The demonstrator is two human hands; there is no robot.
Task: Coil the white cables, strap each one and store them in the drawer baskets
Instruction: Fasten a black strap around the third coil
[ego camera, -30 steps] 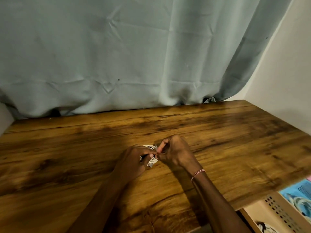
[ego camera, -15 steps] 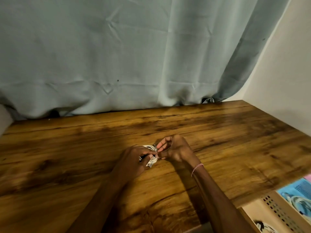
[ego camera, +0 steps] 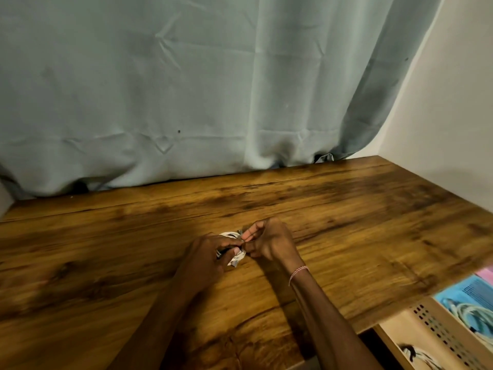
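Observation:
A small coil of white cable (ego camera: pixel 232 234) lies between my hands on the wooden table (ego camera: pixel 346 209). My left hand (ego camera: pixel 205 260) grips the coil, fingers curled over it, hiding most of it. My right hand (ego camera: pixel 269 241) pinches a thin dark strap end (ego camera: pixel 241 232) at the coil's right side. At the lower right an open drawer holds a beige perforated basket (ego camera: pixel 437 327) with a strapped white cable (ego camera: pixel 418 355) and a blue basket (ego camera: pixel 472 297) with another white cable (ego camera: pixel 464 311).
A grey-blue curtain (ego camera: pixel 186 89) hangs along the table's back edge. A white wall (ego camera: pixel 453 102) borders the right side. The open drawer juts out below the table's front right edge.
My right hand's fingers have shifted slightly at the strap while the left keeps its hold on the coil. Both hands stay at the same spot on the table.

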